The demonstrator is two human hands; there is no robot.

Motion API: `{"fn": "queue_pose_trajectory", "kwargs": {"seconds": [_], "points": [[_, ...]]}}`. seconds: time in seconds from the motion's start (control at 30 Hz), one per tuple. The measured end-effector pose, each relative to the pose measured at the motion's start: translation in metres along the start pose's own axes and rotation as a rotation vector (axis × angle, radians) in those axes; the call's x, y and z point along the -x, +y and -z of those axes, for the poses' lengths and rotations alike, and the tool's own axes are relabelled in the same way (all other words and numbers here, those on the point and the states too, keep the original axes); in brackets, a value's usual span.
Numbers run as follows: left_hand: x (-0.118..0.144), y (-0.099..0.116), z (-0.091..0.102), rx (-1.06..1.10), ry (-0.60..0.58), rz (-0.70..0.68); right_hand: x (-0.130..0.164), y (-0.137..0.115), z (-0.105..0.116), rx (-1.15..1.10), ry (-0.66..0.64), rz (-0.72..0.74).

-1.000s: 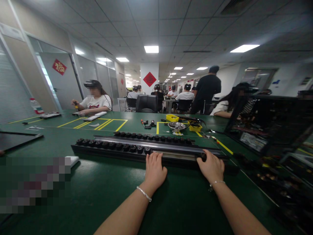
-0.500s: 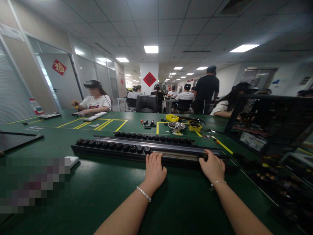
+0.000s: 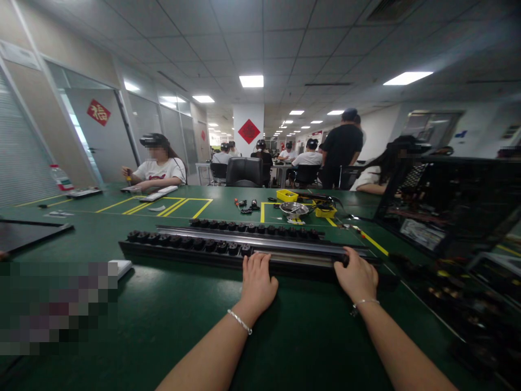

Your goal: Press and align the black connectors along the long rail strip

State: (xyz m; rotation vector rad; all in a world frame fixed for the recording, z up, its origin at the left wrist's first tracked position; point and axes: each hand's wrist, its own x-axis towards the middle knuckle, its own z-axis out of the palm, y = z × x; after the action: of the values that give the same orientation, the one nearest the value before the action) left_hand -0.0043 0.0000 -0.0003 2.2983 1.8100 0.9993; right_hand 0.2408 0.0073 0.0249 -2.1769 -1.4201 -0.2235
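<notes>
A long black rail (image 3: 195, 257) lies across the green table, its left part filled with a row of round black socket-like modules (image 3: 210, 245). My left hand (image 3: 258, 281) rests on the rail's near edge just past the last module, fingers stretched out side by side. At the rail's right part, my right hand (image 3: 358, 276) has thumb and fingers closed round a small black piece (image 3: 345, 260), mostly hidden by the fingers. The channel between my hands shows a bare pale floor. Behind lie a grey metal strip (image 3: 228, 237) and a second row of black modules (image 3: 260, 229).
Beyond the rails are a metal bowl (image 3: 293, 209), a yellow bin (image 3: 286, 195) and small tools (image 3: 246, 206). An open black case (image 3: 427, 206) stands at right, with dark parts (image 3: 459, 304) below it. Co-workers sit across the table (image 3: 195, 336).
My right hand has shifted slightly to the right along the rail with the small black piece. My left hand stays in place.
</notes>
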Motion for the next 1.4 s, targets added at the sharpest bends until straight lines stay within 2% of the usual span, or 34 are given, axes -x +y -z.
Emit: {"fn": "queue_pose_trajectory", "kwargs": {"seconds": [0.37,0.53,1.4], "points": [[0.0,0.001,0.003,-0.006,-0.017,0.007,-0.003,0.005,0.001,-0.018,-0.02,-0.03],[-0.001,0.001,0.004,-0.002,-0.035,0.016,-0.004,0.011,0.0,0.02,0.021,-0.058],[-0.001,0.0,0.001,0.001,-0.006,-0.001,-0.01,0.026,0.003,0.007,-0.009,-0.083]]}}
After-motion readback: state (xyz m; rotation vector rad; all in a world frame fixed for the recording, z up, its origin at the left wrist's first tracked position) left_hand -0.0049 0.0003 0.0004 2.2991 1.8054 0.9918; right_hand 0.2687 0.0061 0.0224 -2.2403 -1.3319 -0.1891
